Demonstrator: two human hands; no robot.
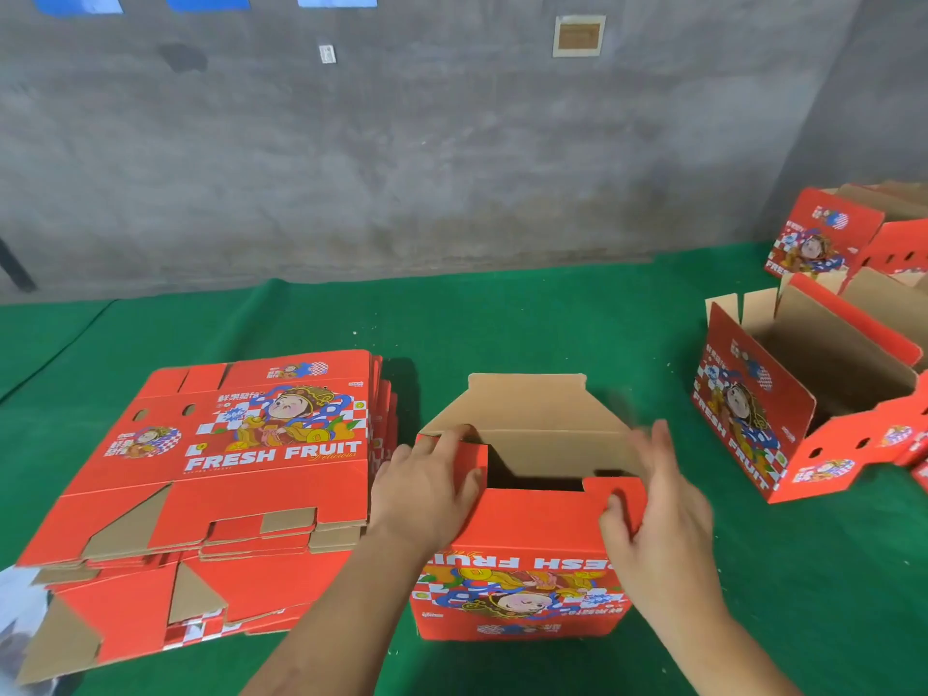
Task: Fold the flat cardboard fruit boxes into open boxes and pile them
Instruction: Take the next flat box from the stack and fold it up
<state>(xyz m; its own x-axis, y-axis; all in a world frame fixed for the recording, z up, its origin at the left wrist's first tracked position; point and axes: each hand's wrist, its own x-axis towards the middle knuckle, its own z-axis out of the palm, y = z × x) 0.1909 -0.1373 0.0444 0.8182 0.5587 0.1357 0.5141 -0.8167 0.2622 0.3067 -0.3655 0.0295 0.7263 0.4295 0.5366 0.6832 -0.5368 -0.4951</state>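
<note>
Half-folded fruit box point(517, 535) near centre on green surface point(502, 334). Left hand point(427, 487) gripping left flap, right hand point(658, 499) pinching right flap. Flat-box stack point(216, 474) left; folded boxes point(803, 394) far right.

"FRESH FRUIT" in white capitals on the top sheet of the red flat cardboard stack point(241, 444); the same words upside down on the red half-folded cardboard box point(517, 585).

Both hands point(427, 487) point(658, 499) grip box point(517, 524) — flats point(226, 444) beside.
</note>
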